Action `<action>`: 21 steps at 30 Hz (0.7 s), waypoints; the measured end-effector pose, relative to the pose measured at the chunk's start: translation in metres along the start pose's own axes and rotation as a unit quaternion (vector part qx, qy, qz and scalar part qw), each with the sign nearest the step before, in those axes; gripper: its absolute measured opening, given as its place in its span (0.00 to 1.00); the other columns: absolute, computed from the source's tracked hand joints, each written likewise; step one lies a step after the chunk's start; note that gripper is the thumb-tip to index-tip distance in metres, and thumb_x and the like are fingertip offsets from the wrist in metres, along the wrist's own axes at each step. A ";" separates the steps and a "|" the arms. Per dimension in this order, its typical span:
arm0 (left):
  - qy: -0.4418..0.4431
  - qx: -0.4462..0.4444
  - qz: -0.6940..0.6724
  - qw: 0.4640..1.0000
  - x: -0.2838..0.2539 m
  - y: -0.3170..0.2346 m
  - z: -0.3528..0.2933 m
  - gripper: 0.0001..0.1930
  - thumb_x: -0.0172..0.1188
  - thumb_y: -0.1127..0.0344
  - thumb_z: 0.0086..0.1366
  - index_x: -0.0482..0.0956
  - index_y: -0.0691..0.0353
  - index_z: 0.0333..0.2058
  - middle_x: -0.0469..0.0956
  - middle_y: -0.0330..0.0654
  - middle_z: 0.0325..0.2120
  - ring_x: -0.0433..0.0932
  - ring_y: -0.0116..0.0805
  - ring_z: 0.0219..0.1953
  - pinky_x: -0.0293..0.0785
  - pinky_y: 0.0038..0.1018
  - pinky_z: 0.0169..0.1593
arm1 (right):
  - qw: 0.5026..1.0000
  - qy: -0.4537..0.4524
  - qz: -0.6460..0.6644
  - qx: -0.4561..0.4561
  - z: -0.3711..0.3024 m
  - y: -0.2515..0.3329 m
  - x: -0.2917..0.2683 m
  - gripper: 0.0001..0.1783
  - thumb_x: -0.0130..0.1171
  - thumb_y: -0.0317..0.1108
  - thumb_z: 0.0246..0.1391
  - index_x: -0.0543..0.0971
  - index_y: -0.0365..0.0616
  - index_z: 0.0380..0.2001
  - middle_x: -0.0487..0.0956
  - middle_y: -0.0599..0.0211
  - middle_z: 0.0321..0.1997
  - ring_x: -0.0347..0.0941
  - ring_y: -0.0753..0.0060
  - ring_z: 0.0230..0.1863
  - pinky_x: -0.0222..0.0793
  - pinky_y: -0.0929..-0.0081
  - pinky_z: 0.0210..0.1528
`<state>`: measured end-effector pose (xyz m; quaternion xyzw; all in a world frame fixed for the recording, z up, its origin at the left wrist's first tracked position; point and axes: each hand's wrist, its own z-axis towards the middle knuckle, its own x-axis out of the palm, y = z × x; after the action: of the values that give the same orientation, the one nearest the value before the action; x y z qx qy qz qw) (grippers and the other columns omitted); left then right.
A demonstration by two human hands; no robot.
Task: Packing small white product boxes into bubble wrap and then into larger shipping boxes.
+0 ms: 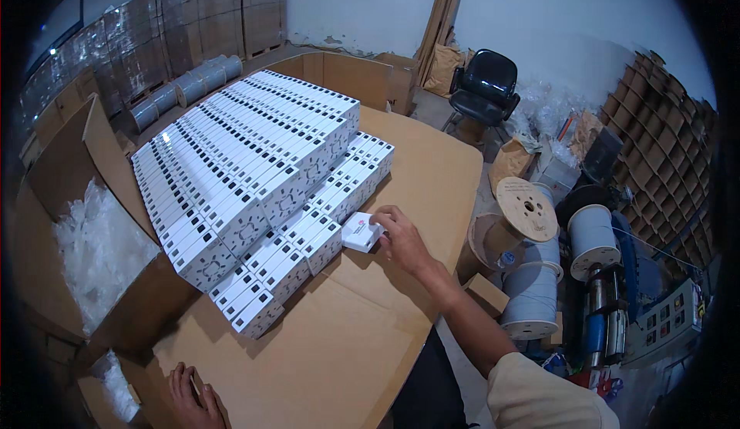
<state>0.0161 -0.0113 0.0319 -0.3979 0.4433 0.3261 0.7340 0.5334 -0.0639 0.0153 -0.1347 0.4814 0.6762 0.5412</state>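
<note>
My right hand point(399, 236) grips the right edge of a small flat white box point(360, 233) with red and dark print on top. The box lies near the right end of the stacked rows, close to their front row. Many similar white boxes point(254, 151) stand on edge in tight rows, with small dark squares along their tops; a lower step of boxes point(304, 236) runs along the near right side. My left hand point(194, 400) rests with its fingers apart at the table's near left, holding nothing. Brown cardboard point(331, 336) covers the tabletop.
At the left stands an open carton point(146, 290) with clear plastic bags point(96, 252). Right of the table are cable spools point(532, 298), a wooden-ended reel point(527, 207), a black chair point(486, 90) and a control box point(667, 321). Wrapped cartons point(208, 20) line the back.
</note>
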 end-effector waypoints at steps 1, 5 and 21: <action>-0.001 0.001 -0.007 1.000 0.000 0.000 0.000 0.24 0.49 0.53 0.75 0.75 0.67 0.57 0.72 0.55 0.61 0.66 0.58 0.64 0.60 0.48 0.68 | 1.000 0.002 0.003 0.001 -0.003 -0.001 -0.002 0.25 0.60 0.12 0.45 0.75 0.44 0.47 0.74 0.55 0.52 0.76 0.49 0.52 0.77 0.59 0.46; -0.007 -0.002 -0.021 1.000 -0.001 0.000 0.002 0.24 0.50 0.53 0.75 0.75 0.67 0.57 0.72 0.55 0.60 0.67 0.58 0.64 0.61 0.48 0.67 | 1.000 -0.016 -0.018 -0.014 -0.014 0.008 -0.012 0.21 0.60 0.14 0.47 0.77 0.44 0.45 0.75 0.57 0.52 0.77 0.50 0.50 0.77 0.60 0.46; -0.004 -0.095 -0.211 0.973 -0.007 0.007 0.001 0.16 0.60 0.73 0.65 0.77 0.64 0.51 0.74 0.51 0.55 0.71 0.50 0.59 0.68 0.39 0.62 | 0.976 0.187 0.098 -0.051 -0.037 0.167 -0.005 0.16 0.63 0.22 0.55 0.78 0.42 0.48 0.78 0.59 0.41 0.79 0.56 0.38 0.77 0.66 0.36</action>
<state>0.0076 -0.0080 0.0360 -0.5485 0.3135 0.2062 0.7472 0.3784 -0.0878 0.0847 -0.2379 0.5496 0.7128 0.3651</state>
